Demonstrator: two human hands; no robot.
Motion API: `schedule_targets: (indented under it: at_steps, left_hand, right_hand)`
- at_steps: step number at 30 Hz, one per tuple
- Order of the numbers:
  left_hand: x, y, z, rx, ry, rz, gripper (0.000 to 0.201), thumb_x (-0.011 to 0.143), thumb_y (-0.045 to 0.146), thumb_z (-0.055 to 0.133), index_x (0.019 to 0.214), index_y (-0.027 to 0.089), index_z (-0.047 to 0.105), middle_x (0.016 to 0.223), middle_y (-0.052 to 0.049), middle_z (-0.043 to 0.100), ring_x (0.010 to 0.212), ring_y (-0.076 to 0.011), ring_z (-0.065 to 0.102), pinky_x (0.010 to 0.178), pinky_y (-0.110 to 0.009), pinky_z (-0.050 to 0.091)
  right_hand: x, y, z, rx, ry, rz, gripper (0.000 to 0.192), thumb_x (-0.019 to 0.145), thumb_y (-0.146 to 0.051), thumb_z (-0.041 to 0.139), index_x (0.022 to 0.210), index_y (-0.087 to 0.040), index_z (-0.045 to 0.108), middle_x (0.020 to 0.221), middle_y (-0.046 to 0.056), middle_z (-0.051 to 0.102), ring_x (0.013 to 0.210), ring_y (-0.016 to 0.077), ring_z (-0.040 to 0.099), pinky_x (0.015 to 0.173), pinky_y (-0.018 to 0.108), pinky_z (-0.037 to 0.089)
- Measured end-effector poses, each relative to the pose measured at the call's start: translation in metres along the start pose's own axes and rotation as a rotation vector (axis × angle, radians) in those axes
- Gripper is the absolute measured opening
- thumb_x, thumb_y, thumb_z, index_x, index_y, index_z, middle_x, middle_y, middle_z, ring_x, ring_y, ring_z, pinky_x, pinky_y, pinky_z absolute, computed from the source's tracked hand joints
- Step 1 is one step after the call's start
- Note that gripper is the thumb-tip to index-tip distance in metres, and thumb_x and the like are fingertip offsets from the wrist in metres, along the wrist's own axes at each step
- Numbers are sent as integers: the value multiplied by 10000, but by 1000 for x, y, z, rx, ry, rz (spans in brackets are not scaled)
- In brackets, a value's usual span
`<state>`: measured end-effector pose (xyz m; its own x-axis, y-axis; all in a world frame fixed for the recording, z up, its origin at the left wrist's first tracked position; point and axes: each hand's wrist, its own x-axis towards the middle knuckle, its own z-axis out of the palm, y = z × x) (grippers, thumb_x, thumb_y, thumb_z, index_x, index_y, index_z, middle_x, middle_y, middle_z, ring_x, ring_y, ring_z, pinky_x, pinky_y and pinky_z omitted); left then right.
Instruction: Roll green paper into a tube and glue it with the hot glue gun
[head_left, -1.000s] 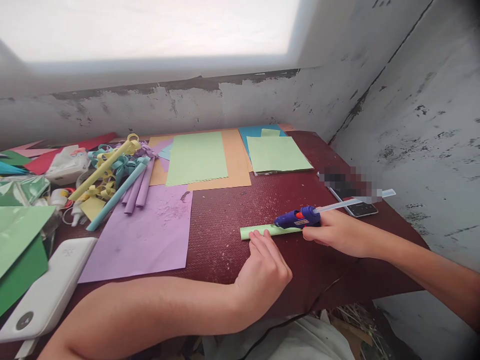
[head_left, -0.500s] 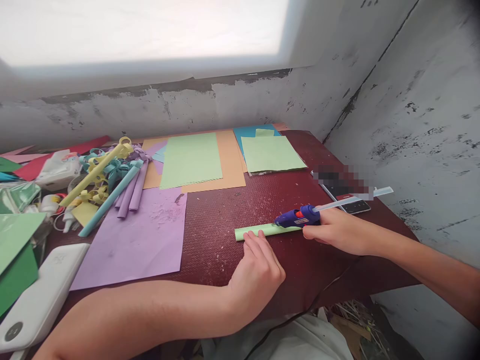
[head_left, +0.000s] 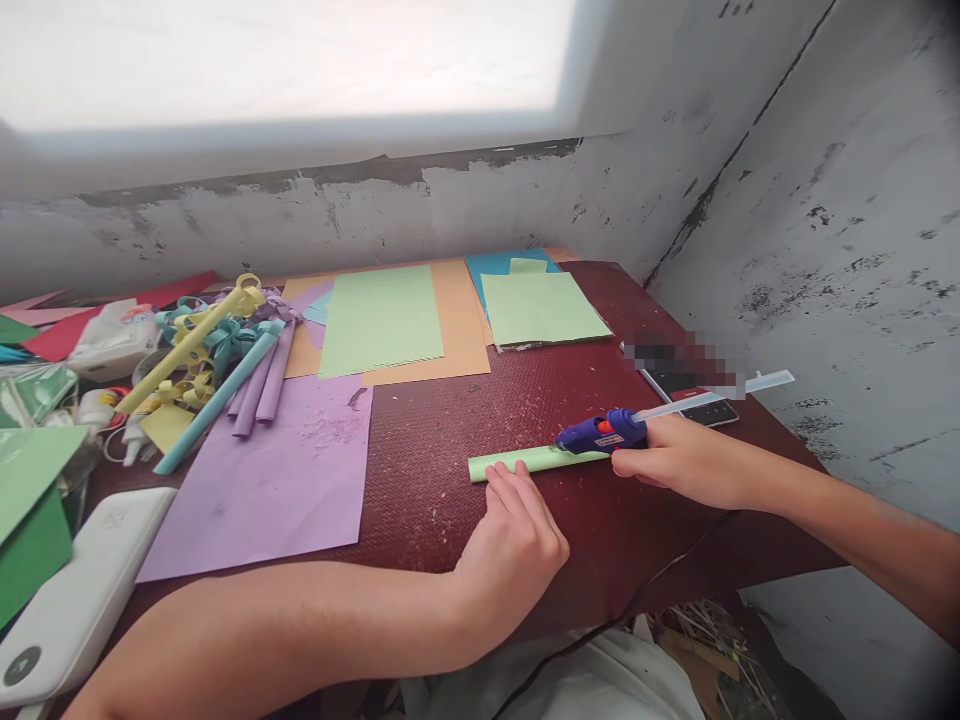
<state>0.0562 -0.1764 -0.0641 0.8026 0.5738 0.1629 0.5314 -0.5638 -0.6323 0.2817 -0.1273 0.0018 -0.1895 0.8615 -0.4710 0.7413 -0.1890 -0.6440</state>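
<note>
A light green rolled paper tube (head_left: 517, 461) lies flat on the dark red table (head_left: 435, 470). My left hand (head_left: 517, 540) rests on the table with its fingertips pressing the tube's near side. My right hand (head_left: 675, 462) grips a blue glue gun (head_left: 604, 433) with a red trigger. Its nozzle touches the tube's right part. A clear glue stick (head_left: 712, 395) juts out of the gun's back toward the right.
A purple sheet (head_left: 262, 480) lies left of the tube. Green and orange sheets (head_left: 390, 320) lie at the back, plus another green stack (head_left: 544, 308). Rolled paper tubes and curls (head_left: 217, 360) sit far left. A phone (head_left: 686, 385) lies by the wall; a white device (head_left: 75, 590) is near left.
The glue gun and my right hand have slid slightly to the right along the green tube. My left hand stays pressed on the tube.
</note>
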Motion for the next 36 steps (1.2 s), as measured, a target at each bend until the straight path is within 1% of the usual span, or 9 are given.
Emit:
schedule_targets:
  at_steps: [8, 14, 19, 23, 29, 33, 36]
  left_hand:
    - [-1, 1, 2, 7, 1, 10, 474, 812, 52, 577, 1249, -92, 694, 1051, -322, 761, 956, -334, 787, 795, -356, 660]
    - [0, 0, 1, 11, 0, 15, 477, 808, 51, 588, 1248, -103, 689, 1047, -329, 758, 944, -338, 787, 794, -358, 658]
    - [0, 0, 1, 12, -10, 15, 478, 812, 52, 587, 1254, -102, 687, 1050, -326, 758, 939, -337, 787, 791, -356, 657]
    - [0, 0, 1, 11, -8, 12, 475, 812, 46, 589, 1252, -102, 688, 1052, -328, 757, 940, -333, 787, 796, -356, 657]
    - [0, 0, 1, 15, -11, 13, 472, 809, 38, 583, 1250, -82, 698, 1052, -314, 764, 945, -323, 788, 793, -356, 659]
    - [0, 0, 1, 8, -2, 11, 469, 811, 44, 577, 1243, -97, 695, 1048, -330, 758, 941, -328, 789, 790, -358, 659]
    - [0, 0, 2, 10, 0, 9, 471, 808, 48, 572, 1236, -105, 695, 1040, -334, 757, 934, -333, 790, 790, -358, 658]
  right_hand:
    - [-3, 1, -3, -20, -19, 69, 268, 747, -321, 561, 649, -229, 330, 616, -39, 356, 601, 133, 288, 540, 293, 235]
    - [-4, 2, -4, -24, -8, 54, 273, 739, -321, 560, 621, -227, 333, 587, -40, 350, 577, 130, 289, 530, 297, 224]
    - [-6, 3, -5, -20, 22, 51, 297, 723, -321, 563, 589, -227, 314, 560, -42, 318, 546, 122, 260, 512, 302, 208]
    - [-7, 7, -6, -24, 43, 65, 303, 715, -320, 574, 570, -227, 324, 539, -38, 329, 525, 119, 262, 493, 303, 193]
    - [-8, 14, -8, -9, 38, 63, 318, 728, -329, 575, 565, -227, 322, 528, -35, 337, 514, 119, 258, 485, 300, 193]
    - [-9, 18, -9, -16, 47, 69, 341, 735, -339, 580, 560, -227, 310, 528, -34, 333, 515, 119, 255, 491, 301, 192]
    - [-9, 23, -11, -25, 50, 83, 336, 755, -343, 571, 572, -225, 315, 547, -29, 357, 534, 124, 277, 506, 299, 212]
